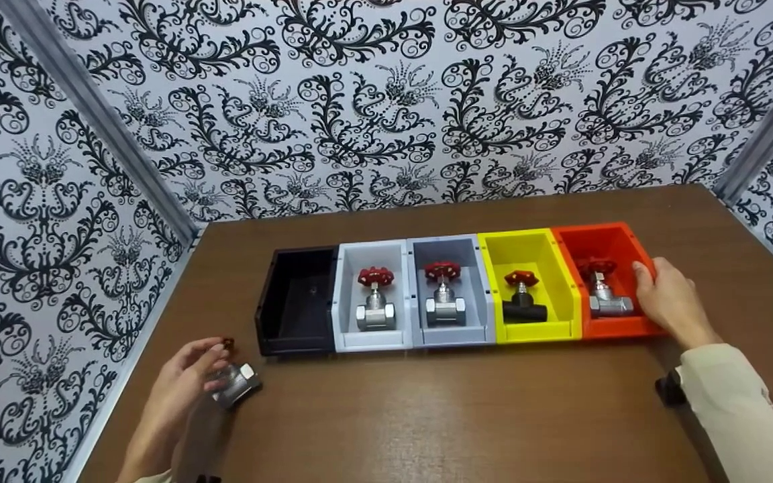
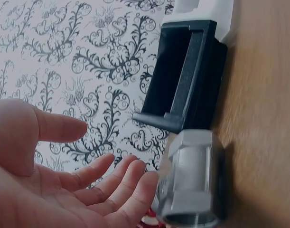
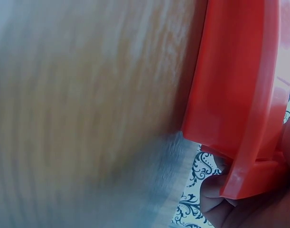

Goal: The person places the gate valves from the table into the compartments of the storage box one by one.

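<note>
My left hand [image 1: 182,379] is beside a silver valve [image 1: 237,386] on the table at the left. In the left wrist view its fingers are loosely bent, with fingertips [image 2: 147,183] right at the hexagonal metal body [image 2: 190,175]; thumb and fingers are apart, enclosing nothing. Only a bit of the red handwheel [image 2: 149,221] shows below. With my right hand [image 1: 675,302] I grip the side wall of the orange-red bin [image 1: 591,245], thumb over the rim and fingers outside. Inside that bin stands a silver valve [image 1: 608,305] with a red handwheel.
Left of the orange-red bin, a yellow bin [image 1: 514,245], a grey bin [image 1: 443,248] and a white bin [image 1: 370,255] adjoin, each holding a red-wheeled valve. The black bin [image 1: 302,265] at the row's left end has no valve visible. Patterned walls [image 1: 393,121] enclose the brown table [image 1: 427,416].
</note>
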Action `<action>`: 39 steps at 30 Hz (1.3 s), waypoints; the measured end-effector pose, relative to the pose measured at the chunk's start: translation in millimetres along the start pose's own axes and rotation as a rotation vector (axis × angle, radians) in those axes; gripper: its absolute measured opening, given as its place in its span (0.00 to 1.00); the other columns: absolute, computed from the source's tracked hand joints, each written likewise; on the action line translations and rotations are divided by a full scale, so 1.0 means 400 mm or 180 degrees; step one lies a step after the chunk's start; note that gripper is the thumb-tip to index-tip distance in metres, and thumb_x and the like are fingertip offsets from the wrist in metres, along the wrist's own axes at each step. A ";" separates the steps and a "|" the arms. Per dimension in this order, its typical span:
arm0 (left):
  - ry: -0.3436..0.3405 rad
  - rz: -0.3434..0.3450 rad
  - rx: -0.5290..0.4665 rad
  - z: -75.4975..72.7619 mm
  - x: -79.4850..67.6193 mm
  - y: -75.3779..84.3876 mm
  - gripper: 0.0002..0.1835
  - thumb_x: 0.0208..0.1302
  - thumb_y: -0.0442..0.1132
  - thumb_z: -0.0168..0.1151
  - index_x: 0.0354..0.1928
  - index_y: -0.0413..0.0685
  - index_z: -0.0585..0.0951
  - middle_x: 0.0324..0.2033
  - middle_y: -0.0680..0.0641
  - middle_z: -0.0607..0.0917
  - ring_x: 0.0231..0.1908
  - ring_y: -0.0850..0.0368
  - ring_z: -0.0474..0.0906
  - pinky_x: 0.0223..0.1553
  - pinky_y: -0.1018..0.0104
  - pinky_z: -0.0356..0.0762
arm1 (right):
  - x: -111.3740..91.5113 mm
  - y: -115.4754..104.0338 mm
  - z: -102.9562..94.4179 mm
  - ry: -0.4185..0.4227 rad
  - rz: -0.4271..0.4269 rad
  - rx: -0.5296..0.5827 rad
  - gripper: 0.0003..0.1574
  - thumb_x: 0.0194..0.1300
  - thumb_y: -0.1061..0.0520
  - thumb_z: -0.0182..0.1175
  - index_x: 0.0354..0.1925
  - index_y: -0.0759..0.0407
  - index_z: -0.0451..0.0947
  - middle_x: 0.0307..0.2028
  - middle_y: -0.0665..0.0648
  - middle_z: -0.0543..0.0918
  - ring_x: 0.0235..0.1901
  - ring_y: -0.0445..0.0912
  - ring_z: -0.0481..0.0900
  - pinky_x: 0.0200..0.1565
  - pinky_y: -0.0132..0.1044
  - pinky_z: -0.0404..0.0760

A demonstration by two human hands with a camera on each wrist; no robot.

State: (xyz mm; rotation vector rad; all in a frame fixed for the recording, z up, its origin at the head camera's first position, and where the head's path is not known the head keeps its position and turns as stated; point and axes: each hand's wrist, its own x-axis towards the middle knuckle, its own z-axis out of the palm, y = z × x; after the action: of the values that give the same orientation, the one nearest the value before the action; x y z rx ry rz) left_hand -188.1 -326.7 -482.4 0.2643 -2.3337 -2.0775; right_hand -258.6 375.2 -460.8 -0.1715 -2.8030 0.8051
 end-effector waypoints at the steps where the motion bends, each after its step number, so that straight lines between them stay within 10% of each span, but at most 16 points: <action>1: 0.0076 -0.0059 0.0049 -0.008 0.003 -0.008 0.27 0.61 0.51 0.61 0.56 0.42 0.70 0.45 0.44 0.80 0.42 0.57 0.79 0.37 0.63 0.80 | 0.000 0.000 0.000 -0.0003 0.0002 0.0001 0.28 0.73 0.43 0.38 0.44 0.69 0.65 0.29 0.66 0.71 0.27 0.58 0.71 0.29 0.48 0.70; 11: 0.0394 -0.0569 0.0424 -0.035 -0.027 0.007 0.33 0.57 0.61 0.60 0.57 0.47 0.70 0.40 0.55 0.82 0.37 0.62 0.78 0.37 0.66 0.78 | -0.001 -0.005 -0.003 -0.0159 0.0134 0.0052 0.31 0.73 0.42 0.37 0.49 0.70 0.63 0.32 0.67 0.71 0.29 0.57 0.71 0.30 0.45 0.71; 19: 0.0356 -0.0796 0.0839 0.010 -0.083 0.081 0.31 0.67 0.55 0.50 0.61 0.37 0.65 0.58 0.37 0.69 0.53 0.50 0.67 0.45 0.65 0.73 | 0.002 -0.002 -0.001 -0.0042 0.0069 -0.0003 0.28 0.72 0.43 0.39 0.44 0.69 0.64 0.26 0.65 0.70 0.25 0.57 0.71 0.27 0.46 0.70; 39: -0.0024 -0.0964 0.0479 0.020 -0.068 0.064 0.34 0.71 0.51 0.45 0.66 0.30 0.54 0.64 0.31 0.60 0.53 0.53 0.70 0.48 0.67 0.71 | 0.003 -0.002 0.000 -0.0183 0.0191 0.0061 0.30 0.72 0.41 0.38 0.49 0.69 0.63 0.33 0.67 0.72 0.30 0.58 0.71 0.31 0.46 0.71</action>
State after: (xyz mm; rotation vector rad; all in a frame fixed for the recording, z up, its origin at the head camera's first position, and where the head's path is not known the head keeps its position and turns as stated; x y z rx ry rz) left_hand -165.3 -312.4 -455.2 0.6508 -2.5990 -2.0175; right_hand -259.6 374.7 -460.2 -0.2342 -2.8551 0.8633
